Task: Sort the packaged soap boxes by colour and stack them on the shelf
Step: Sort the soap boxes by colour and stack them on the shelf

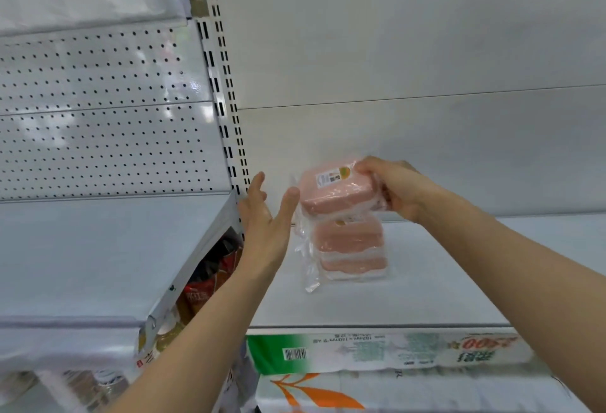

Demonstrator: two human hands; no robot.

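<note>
While left hand (262,216) grip spread, right hand (398,191) grip pinching pink soap pack (337,191) above shelved stack (351,252).

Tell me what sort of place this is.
Most likely a shop aisle. White slotted shelf uprights and a perforated back panel frame the shelf, wrapped pink soap packs are stacked on it, and a barcoded paper-goods package sits below.
</note>
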